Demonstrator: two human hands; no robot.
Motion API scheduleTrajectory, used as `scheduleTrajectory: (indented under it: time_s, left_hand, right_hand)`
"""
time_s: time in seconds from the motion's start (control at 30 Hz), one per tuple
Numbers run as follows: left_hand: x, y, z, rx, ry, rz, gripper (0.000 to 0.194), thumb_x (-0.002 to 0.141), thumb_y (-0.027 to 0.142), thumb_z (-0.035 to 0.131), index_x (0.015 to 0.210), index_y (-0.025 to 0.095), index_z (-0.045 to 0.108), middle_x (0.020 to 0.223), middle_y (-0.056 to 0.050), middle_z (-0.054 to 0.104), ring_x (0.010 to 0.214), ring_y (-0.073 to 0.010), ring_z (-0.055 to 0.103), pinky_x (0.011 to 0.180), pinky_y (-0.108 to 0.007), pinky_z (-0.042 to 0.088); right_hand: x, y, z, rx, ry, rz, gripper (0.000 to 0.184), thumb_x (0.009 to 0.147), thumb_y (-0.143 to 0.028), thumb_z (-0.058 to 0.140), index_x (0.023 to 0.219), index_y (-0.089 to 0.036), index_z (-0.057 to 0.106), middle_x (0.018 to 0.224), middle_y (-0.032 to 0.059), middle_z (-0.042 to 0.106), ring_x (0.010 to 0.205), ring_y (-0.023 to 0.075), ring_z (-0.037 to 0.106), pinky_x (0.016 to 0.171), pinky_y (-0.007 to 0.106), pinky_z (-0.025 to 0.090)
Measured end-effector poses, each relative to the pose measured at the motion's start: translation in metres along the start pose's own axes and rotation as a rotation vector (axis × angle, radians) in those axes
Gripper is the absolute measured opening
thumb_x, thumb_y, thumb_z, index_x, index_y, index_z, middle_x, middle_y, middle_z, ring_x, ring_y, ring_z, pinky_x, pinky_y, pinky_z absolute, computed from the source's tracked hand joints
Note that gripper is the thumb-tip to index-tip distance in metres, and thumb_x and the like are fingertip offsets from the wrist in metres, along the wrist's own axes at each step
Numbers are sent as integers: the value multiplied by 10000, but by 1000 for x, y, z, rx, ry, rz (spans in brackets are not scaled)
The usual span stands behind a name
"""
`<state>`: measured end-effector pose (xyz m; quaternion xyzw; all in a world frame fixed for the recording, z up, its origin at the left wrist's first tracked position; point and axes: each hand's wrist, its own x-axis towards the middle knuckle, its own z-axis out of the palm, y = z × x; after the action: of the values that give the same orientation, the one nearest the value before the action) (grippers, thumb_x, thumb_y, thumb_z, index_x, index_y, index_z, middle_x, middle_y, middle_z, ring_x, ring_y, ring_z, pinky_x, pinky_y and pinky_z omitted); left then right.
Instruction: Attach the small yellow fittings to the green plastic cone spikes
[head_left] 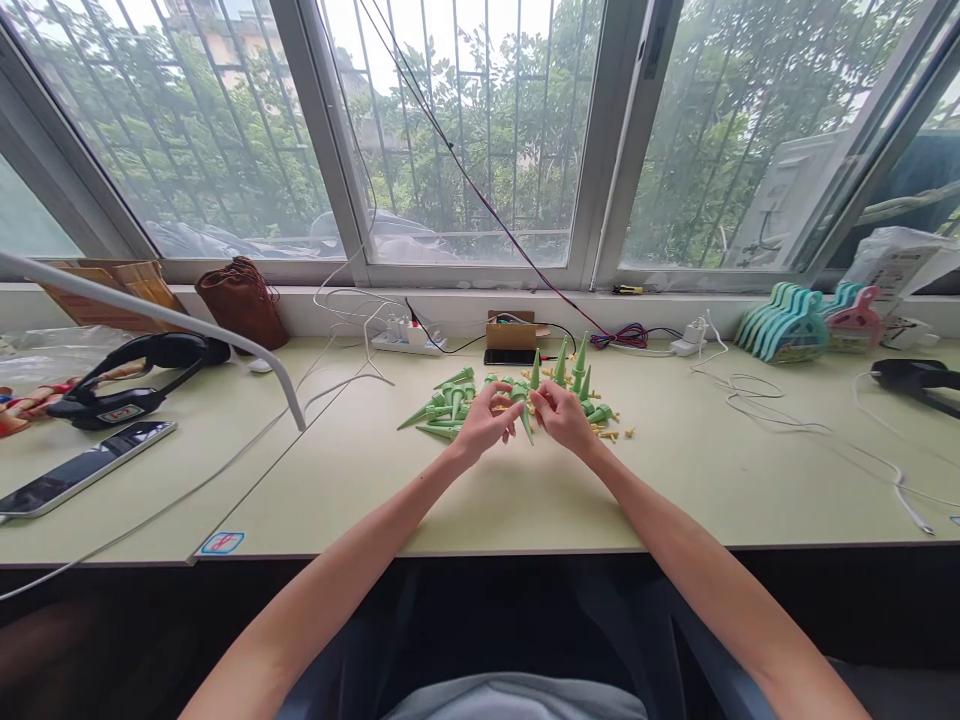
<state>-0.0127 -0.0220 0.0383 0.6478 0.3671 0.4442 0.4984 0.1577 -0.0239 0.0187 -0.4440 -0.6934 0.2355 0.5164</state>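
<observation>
Both my hands meet over the middle of a pale green table [525,500]. My left hand [486,422] pinches a green cone-shaped plastic spike [524,415] that points down between the hands. My right hand [562,415] is closed beside it, fingers touching the spike's top end; a small yellow piece may be in them, too small to tell. Behind the hands lies a pile of green spikes [446,405], some flat on the left, several standing upright [571,365] on the right. Small yellow parts [611,432] are scattered to the right.
A phone [82,467] and a black headset [127,385] lie at left, with a brown pouch [241,300] behind. A power strip [409,340], a cardboard box [511,332] and cables run along the window ledge. Teal hangers [784,322] stand at right.
</observation>
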Motion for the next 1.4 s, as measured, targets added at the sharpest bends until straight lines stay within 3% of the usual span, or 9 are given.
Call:
scheduleTrajectory:
  time_s: [0.17,0.3,0.53,0.67,0.73,0.9,1.03,1.17,1.4]
  left_hand:
    - [-1,-6,1,179,-4,159,364,808,421,659,1059,215,494,1017,-44,557,522,-59,539,421,-203,418]
    - [-2,-7,2,355,29,295,204,852,319,592,1021,217,537,1036,-47,585,569,-62,489,519,-203,435]
    - [-5,-4,5,356,71,280,263,817,285,632,1067,234,569,1069,-53,599,561,-64,482,548,-203,423]
    - [-6,-1,8,312,39,228,521,769,378,711,1225,251,494,1161,-86,562,563,-47,535,540,-196,442]
    - [-5,-2,8,258,31,187,551,790,456,684,1247,248,457,1151,-91,549,543,-50,552,496,-199,442]
    - [5,-3,4,4,118,26,414,877,593,510,1006,202,468,759,19,527,385,-46,421,358,-199,364]
    - [7,0,2,-186,-11,-207,400,881,595,503,887,199,450,562,48,501,355,-60,334,354,-207,347]
    - [5,1,3,-300,-105,-353,429,860,617,515,917,194,463,557,29,549,365,-78,376,391,-228,376]
    - [6,-3,-1,-272,-132,-269,378,852,546,576,948,204,448,727,-31,644,409,-80,474,429,-234,420]
  right_hand:
    - [0,-1,0,-4,20,13,386,924,-523,456,685,-225,400,476,-43,442,431,112,369,467,254,302]
    - [1,-1,0,-4,24,27,389,920,-507,460,662,-224,393,465,-44,417,430,114,369,461,257,291]
    - [2,1,2,-1,42,32,396,909,-514,479,650,-223,409,458,-42,405,428,120,378,451,261,285]
    - [2,3,3,-1,60,25,402,912,-532,479,663,-221,430,464,-41,411,431,117,374,450,258,288]
    - [2,4,3,3,69,24,411,915,-548,475,670,-219,438,469,-40,415,432,115,370,450,255,289]
    - [2,5,3,16,83,17,412,923,-562,463,700,-216,452,496,-36,436,444,112,368,456,250,292]
    - [0,2,3,9,54,-10,403,928,-557,456,715,-215,470,503,-38,426,455,111,358,462,248,287]
    - [-2,0,3,7,21,-47,393,926,-551,457,730,-211,489,514,-40,424,465,109,357,468,246,289]
    - [-2,-1,2,1,10,-62,370,924,-532,460,748,-208,502,537,-34,437,486,114,368,484,247,306]
